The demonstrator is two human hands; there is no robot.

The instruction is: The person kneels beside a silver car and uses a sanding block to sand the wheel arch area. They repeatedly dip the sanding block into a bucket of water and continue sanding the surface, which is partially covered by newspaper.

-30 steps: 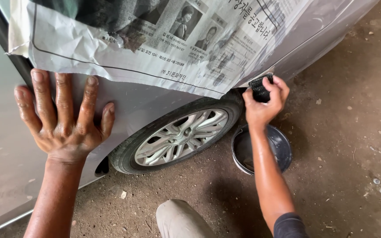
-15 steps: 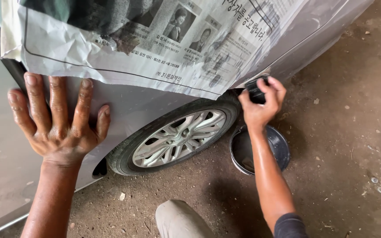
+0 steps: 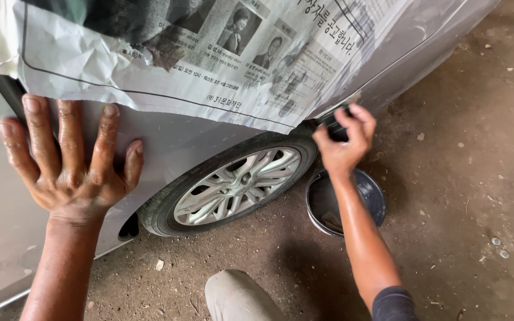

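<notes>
My left hand [image 3: 69, 160] lies flat and wet, fingers spread, on the grey car body panel [image 3: 174, 139] just below a sheet of newspaper [image 3: 197, 65] taped over the car. My right hand [image 3: 346, 139] grips a small dark sanding block [image 3: 333, 126] and presses it to the panel's edge above the wheel arch, right of the tyre. The alloy wheel [image 3: 236, 184] sits between my two arms.
A dark bucket [image 3: 345, 202] stands on the dirt floor [image 3: 465, 196] under my right forearm. My knee [image 3: 239, 297] in light trousers shows at the bottom. Small stones lie scattered on the ground at the right.
My right hand has slid the block slightly up and left along the arch edge. The view has shifted a little; my left hand stays flat on the panel.
</notes>
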